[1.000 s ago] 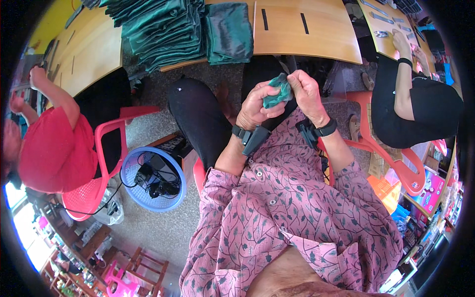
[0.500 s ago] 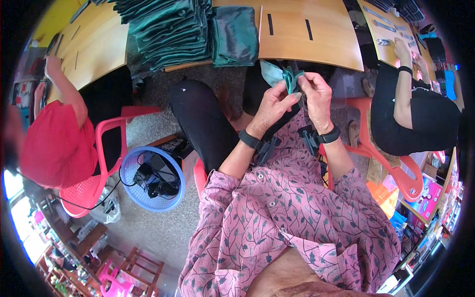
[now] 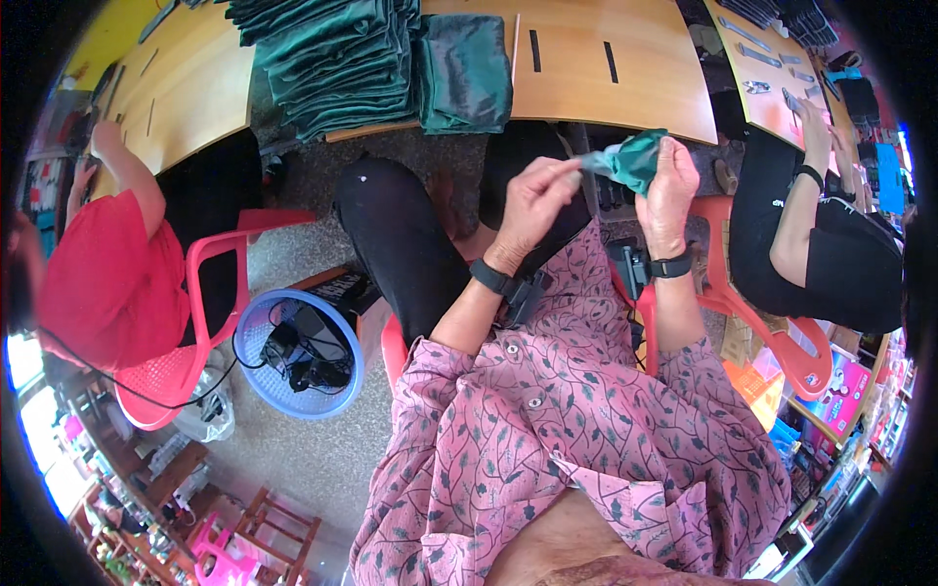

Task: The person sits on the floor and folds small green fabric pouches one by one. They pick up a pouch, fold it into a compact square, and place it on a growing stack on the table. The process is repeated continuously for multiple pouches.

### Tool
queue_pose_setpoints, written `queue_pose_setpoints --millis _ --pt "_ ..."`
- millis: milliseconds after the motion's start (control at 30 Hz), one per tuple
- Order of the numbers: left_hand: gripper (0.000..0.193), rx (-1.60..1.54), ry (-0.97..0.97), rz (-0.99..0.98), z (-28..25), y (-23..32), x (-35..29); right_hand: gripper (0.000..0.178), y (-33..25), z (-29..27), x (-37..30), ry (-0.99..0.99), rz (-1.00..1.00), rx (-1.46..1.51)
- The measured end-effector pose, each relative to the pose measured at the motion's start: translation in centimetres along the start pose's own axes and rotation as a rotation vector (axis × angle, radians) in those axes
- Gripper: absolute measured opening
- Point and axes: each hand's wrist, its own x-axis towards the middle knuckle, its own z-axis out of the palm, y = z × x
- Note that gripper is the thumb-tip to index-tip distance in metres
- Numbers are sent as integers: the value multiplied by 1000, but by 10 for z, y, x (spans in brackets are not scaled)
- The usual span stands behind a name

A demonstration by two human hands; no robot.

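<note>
Speckled grey floor (image 3: 322, 469) bending toward a black circular rim, with cluttered shelving (image 3: 127, 508) at lower left too small to make out. Across the top, pale, smooth wooden desk (image 3: 625, 73), cut off above, bearing two dark strips (image 3: 535, 51); hard to tell whether inset or laid flat. At its left, tall stack of dark green folded cloth (image 3: 332, 68), satiny, rippled along layered edges, top out of frame; just beside it, flatter green bundle (image 3: 464, 78) with a sheen. Near the desk's front edge, above the lap, green cloth piece (image 3: 637, 161) between both hands, crumpled and glossy, tapering leftward to a pale, thin-looking, blurred end. Held in the right hand (image 3: 671, 190), fingers closed on the bunched right side, partly hidden behind folds. Left hand (image 3: 532, 203) narrow, thumb and forefinger drawn together at the pale tip; too blurred to tell whether gripping or merely touching. Below, creased pink shirt (image 3: 547, 410) with dark leaf print, partly covering plain black trousers (image 3: 401, 225). On the floor, round perforated blue basket (image 3: 293, 402) full of tangled black cables (image 3: 320, 369), hard to separate by eye. At left, person in red (image 3: 112, 278), head blurred at the rim, on latticed red chair (image 3: 151, 391); at right, person in black (image 3: 850, 249), partly cut off.
</note>
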Motion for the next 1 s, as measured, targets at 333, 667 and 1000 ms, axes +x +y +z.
queue_pose_setpoints --millis 333,667,1000 --pt "26 -666 -119 -371 -8 -10 6 24 -52 32 -21 -495 405 366" --pt "68 -958 -257 -295 -2 19 -1 14 0 29 -14 -70 -229 -545" --pt "23 -535 -198 -291 9 19 -3 10 13 38 -8 29 -506 -779"
